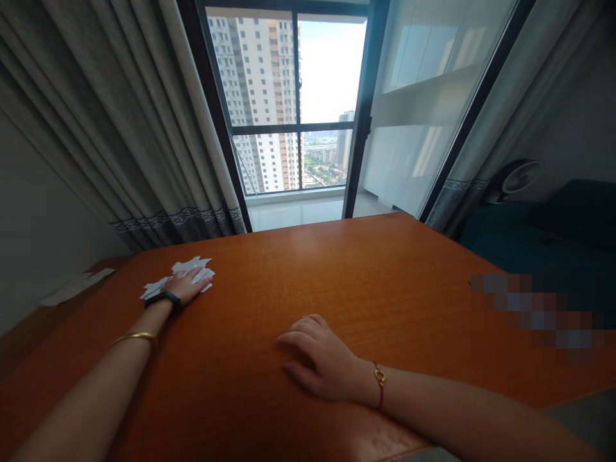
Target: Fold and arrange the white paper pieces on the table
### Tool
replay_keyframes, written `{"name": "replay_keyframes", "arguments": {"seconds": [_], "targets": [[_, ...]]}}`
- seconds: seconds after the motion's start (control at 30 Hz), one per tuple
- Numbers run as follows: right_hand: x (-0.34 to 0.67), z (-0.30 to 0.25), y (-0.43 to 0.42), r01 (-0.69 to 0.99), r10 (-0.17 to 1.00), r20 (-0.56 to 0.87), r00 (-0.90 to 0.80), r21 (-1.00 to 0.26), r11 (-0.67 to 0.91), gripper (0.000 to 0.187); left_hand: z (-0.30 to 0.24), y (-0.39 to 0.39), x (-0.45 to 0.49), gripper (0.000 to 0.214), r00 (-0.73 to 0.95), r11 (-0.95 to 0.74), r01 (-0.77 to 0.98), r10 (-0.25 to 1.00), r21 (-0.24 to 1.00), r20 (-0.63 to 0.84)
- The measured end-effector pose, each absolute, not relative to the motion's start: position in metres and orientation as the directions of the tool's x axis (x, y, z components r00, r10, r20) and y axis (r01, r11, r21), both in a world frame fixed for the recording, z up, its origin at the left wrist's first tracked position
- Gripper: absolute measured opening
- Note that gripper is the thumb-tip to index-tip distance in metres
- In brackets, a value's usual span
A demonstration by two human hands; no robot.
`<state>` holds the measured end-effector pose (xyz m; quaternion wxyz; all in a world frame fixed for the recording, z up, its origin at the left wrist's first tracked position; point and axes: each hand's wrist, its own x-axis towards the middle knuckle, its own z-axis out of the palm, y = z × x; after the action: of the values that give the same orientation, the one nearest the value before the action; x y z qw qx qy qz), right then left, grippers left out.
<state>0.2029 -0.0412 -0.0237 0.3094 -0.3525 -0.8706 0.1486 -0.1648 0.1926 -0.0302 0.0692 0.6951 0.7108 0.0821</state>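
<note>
White torn paper pieces point(192, 263) lie in a loose pile on the left part of the orange-brown wooden table point(337, 276). On top of this pile rests my left hand point(185, 287), palm down with its fingers stretched over the scraps; paper sticks out on both sides of it. Nearer to me, around the middle of the table, my right hand point(320, 356) lies loosely curved. Its thumb is apart from the fingers, and nothing shows between them. A dark band and a gold bangle are on my left arm, a red string bracelet on my right wrist.
A pale flat strip point(79, 287) lies beyond the table's left edge. Past the far edge are grey curtains point(120, 115) and a sliding glass door point(359, 128). At the right stand a dark teal sofa point(529, 237) and a fan point(522, 176). One patch at the right is pixelated.
</note>
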Motion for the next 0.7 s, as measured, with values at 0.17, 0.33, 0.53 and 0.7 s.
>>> {"name": "replay_keyframes", "arguments": {"seconds": [0.17, 0.33, 0.53, 0.7], "targets": [[0.203, -0.024, -0.041, 0.516, 0.698, 0.438, -0.567, -0.471, 0.715, 0.033, -0.027, 0.174, -0.135, 0.078, 0.057, -0.048, 0.991, 0.996, 0.123, -0.064], [0.202, -0.021, -0.041, 0.533, 0.717, 0.453, -0.529, -0.48, 0.696, 0.036, -0.025, 0.119, -0.071, 0.068, 0.383, -0.372, 0.909, 0.923, 0.188, -0.025], [0.203, -0.024, -0.04, 0.617, 0.788, 0.452, -0.417, -0.496, 0.611, 0.051, -0.018, 0.051, -0.005, 0.081, 0.646, -0.595, 0.696, 0.763, 0.402, 0.01], [0.201, -0.034, -0.036, 0.725, 0.872, 0.37, -0.32, -0.497, 0.477, 0.063, -0.01, 0.064, -0.014, 0.095, 0.665, -0.596, 0.664, 0.746, 0.451, 0.006]]}}
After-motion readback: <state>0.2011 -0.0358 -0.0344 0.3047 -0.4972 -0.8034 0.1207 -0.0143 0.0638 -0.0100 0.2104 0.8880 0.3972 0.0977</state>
